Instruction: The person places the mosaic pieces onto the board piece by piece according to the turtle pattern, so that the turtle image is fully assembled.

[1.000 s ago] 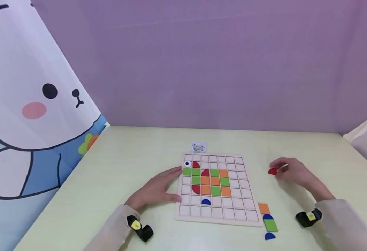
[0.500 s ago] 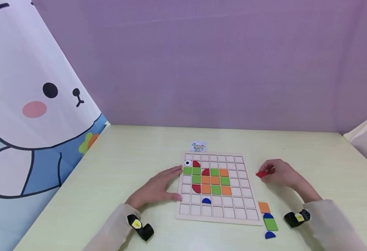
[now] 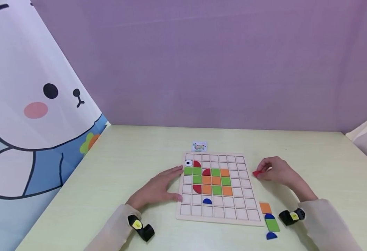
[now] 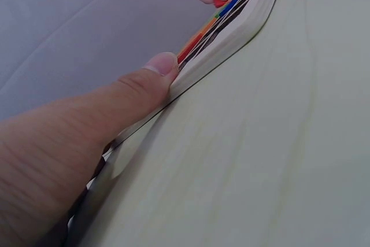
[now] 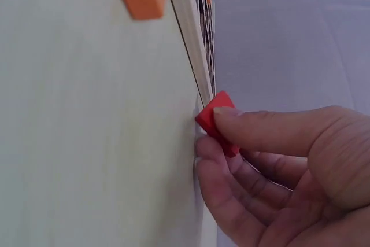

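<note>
A small red piece (image 5: 222, 121) is pinched between the thumb and fingers of my right hand (image 3: 277, 170), just off the right edge of the pale wooden grid board (image 3: 221, 220). My left hand (image 3: 158, 188) rests along the board's left edge, its thumb (image 4: 139, 91) against the rim and its fingers spread. Green, orange and red pieces fill a block of cells, with an eye piece (image 3: 188, 163) at the upper left. Lower down on the board lies a blue half-round piece (image 3: 207, 201).
Right of the board's near corner lie an orange square (image 3: 265, 208), a green piece (image 3: 272, 225) with a blue half-round piece (image 3: 269, 216) at its top, and another blue half-round piece (image 3: 271, 236). A small picture card (image 3: 199, 146) lies behind the board.
My right hand has moved left with the red piece, coming closer to the board's right edge. The left hand has stayed at the board's left edge.
</note>
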A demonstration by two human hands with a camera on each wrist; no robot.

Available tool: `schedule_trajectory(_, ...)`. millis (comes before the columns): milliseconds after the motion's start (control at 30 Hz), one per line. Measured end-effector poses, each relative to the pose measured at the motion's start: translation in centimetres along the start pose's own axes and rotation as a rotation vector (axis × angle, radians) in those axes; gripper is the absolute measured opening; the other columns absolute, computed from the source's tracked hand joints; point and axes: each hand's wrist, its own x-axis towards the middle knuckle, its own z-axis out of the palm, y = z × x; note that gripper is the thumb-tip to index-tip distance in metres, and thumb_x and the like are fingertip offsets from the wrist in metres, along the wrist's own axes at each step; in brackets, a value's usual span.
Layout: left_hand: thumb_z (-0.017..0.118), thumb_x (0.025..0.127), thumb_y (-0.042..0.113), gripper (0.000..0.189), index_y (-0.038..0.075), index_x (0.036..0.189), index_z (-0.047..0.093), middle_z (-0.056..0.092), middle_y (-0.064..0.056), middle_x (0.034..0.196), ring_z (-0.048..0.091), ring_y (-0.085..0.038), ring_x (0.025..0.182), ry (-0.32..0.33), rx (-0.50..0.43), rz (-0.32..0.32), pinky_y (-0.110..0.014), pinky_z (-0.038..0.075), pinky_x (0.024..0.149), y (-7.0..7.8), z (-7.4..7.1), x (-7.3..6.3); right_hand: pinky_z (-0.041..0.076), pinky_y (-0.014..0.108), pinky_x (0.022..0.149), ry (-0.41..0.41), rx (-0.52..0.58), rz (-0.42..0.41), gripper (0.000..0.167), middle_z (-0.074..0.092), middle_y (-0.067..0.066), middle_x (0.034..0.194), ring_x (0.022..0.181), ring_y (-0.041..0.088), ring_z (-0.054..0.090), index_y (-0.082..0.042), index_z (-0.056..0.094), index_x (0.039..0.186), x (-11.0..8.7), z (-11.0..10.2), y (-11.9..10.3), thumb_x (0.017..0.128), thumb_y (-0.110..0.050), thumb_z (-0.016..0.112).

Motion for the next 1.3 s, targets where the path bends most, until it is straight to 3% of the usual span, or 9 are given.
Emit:
schedule_trajectory(167,0.068,0.077,0.058,0.092,0.015,0.150,0.032,0.025,0.001,0.158,0.023,-0.026,0.146,0.005,0.002,0.005,-0.050,0.026,0.116,-0.1,0.0,-0.1,0.051,0.023,0.057,0.000,0.053,0.026,0.015,0.059,0.009,0.083,0.071,0.017,0.054,0.003,0.063,0.093,0.4,0.0,-0.6,0.081,-0.005,0.069)
schedule_trajectory(367,0.068,0.077,0.059,0.093,0.015,0.150,0.032,0.025,0.001,0.158,0.024,-0.027,0.145,0.011,0.000,0.009,-0.051,0.026,0.115,-0.1,0.1,-0.1,0.053,0.023,0.060,-0.017,0.099,0.000,0.024,0.058,0.010,0.087,0.076,0.018,0.053,0.006,0.063,0.107,0.7,0.2,-1.4,0.085,-0.003,0.064)
schedule_trajectory(1000,0.069,0.077,0.057,0.093,0.014,0.150,0.031,0.025,0.001,0.158,0.023,-0.025,0.146,0.003,0.007,0.010,-0.049,0.025,0.117,-0.2,0.2,0.0,0.048,0.025,0.055,-0.073,0.144,-0.060,0.020,0.066,0.005,0.078,0.065,0.014,0.054,0.005,0.068,0.100,2.0,1.6,-3.6,0.086,-0.009,0.065)
schedule_trajectory(1300,0.069,0.078,0.056,0.092,0.013,0.150,0.031,0.024,0.000,0.158,0.023,-0.026,0.146,-0.001,0.011,0.013,-0.049,0.025,0.117,-0.2,0.2,0.0,0.046,0.024,0.054,-0.087,0.133,-0.079,0.014,0.063,0.003,0.071,0.063,0.014,0.053,0.004,0.068,0.094,2.5,2.5,-4.1,0.084,-0.007,0.066)
